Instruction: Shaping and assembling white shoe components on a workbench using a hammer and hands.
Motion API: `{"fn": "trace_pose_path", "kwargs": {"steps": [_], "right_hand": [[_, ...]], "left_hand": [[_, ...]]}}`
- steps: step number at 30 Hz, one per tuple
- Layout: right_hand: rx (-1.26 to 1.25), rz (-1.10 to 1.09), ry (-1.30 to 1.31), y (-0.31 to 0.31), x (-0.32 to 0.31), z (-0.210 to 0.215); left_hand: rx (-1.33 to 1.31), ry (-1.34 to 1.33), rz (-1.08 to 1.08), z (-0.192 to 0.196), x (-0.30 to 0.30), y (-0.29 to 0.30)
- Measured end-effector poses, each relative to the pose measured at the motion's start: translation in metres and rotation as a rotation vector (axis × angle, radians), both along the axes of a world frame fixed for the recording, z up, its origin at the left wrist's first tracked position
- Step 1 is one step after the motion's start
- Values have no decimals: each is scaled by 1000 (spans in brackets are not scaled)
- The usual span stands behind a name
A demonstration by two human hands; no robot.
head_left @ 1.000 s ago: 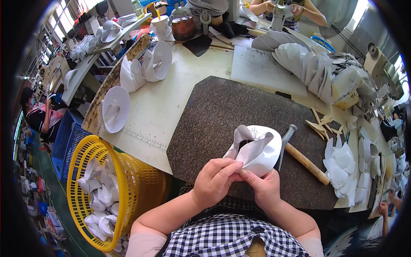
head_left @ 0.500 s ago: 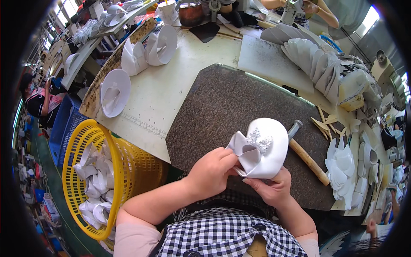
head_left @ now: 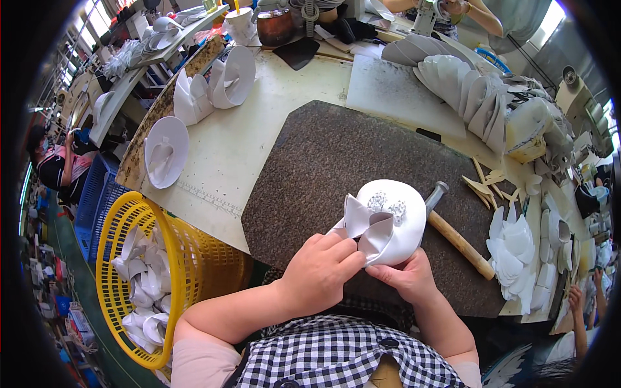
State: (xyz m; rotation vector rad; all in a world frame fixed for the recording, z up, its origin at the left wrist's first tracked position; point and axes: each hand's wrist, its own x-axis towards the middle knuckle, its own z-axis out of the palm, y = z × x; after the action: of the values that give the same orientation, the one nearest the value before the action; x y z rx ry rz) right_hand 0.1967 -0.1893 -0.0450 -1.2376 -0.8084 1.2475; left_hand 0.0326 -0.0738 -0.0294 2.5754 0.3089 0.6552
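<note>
Both hands hold one white shoe upper (head_left: 394,223) over a dark speckled stone slab (head_left: 336,161). The piece is rounded, with a folded white bow and sparkling crystal trim on top. My left hand (head_left: 320,271) pinches the bow's lower fold between thumb and fingers. My right hand (head_left: 407,278) grips the piece from below at its near edge. A wooden-handled hammer (head_left: 456,236) lies on the slab just right of the piece, its metal head pointing away from me.
A yellow plastic basket (head_left: 139,271) holding several white pieces stands at my left. More white uppers (head_left: 165,152) lie on the cream workbench and in stacks (head_left: 472,90) at the far right. Blue crates and other people are beyond the bench.
The white piece has been turned so its bow and crystal trim face up. My left hand has shifted onto the bow's fold; my right hand stays under the piece.
</note>
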Motion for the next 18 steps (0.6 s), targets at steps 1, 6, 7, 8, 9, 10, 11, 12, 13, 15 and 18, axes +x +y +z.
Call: {"fn": "trace_pose_path", "kwargs": {"steps": [1,6,7,8,9,10,11,12,13,15,18], "right_hand": [[52,10,-53,-2,-1,-1],[168,-112,-8,-1,-17,-7],[149,-148,44,1,-19,-8],[131,-185,96,2,-20,-9],[138,-192,97,4,-21,-10],[132,-212,128,5,-22,-10],[126,-231,159,6,-23,-11],[131,-238,161,6,-24,-12],[128,-243,177,4,-25,-12],[125,-251,193,3,-26,-14],[127,-216,125,-1,-28,-20]], "left_hand": [[-5,1,-1,3,1,1],[20,123,-13,3,2,6],[27,124,-18,-2,2,5],[9,-45,46,-9,2,1],[-10,-215,107,-15,2,-2],[-6,-213,99,-19,1,-5],[41,-269,132,-23,0,-7],[88,-325,166,-25,0,-8],[90,-326,161,-24,1,-11],[31,-376,158,-19,4,-14],[-22,-392,174,-19,3,-12]]}}
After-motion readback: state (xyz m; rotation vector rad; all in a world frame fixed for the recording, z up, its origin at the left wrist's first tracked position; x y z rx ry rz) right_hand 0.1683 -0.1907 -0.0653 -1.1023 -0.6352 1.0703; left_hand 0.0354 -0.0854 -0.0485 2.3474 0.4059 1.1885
